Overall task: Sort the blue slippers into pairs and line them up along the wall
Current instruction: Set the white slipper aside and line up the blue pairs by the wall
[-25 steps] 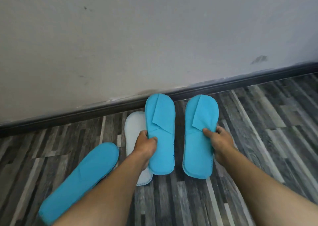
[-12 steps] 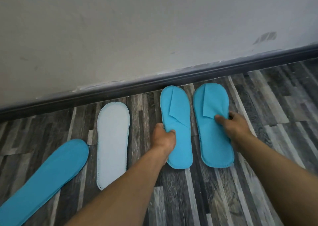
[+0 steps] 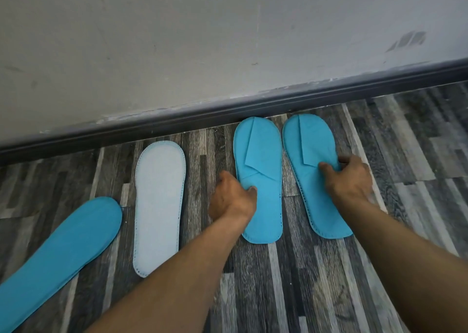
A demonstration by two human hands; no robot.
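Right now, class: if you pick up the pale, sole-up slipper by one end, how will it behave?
The pale slipper looks thin and flat, so it probably droops. It seems light for its size. Lying flat on the floor, it should slide, not roll.

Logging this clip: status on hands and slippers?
Left hand and right hand each pressing one flat blue fabric slipper, toes at the dark baseboard. Pale sole-up slipper and angled blue slipper still unsorted.

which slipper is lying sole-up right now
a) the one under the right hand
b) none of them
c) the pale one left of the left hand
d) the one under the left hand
c: the pale slipper shows a flat whitish sole with stitched edge, while the slippers under the left hand and right hand show blue folded uppers.
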